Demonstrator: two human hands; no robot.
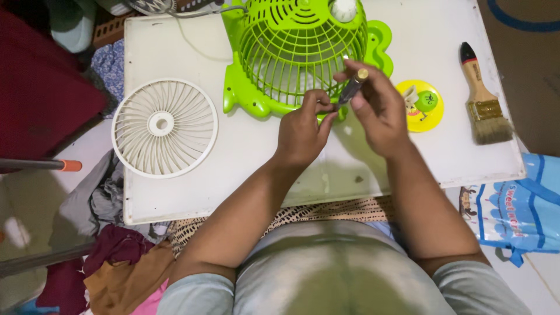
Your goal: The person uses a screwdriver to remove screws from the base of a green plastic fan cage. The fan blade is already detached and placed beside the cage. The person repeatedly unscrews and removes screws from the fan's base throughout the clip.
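A bright green fan body (291,52) with a wire-style rear cage lies on a white board (192,192). My right hand (379,108) grips a small dark screwdriver (352,88) with a brass-coloured cap, its tip angled down toward the cage's lower rim. My left hand (303,131) pinches at the same spot by the screwdriver's tip, fingers closed; what it pinches is too small to see. A cream round front grille (164,127) lies flat at the left. A yellow round badge (421,105) with a green figure sits just right of my right hand.
A wooden-handled paintbrush (481,99) lies at the board's right side. A blue and white plastic bag (516,207) sits on the floor at the right. Crumpled clothes (111,251) pile up at the lower left, beside a rod with an orange tip (41,165).
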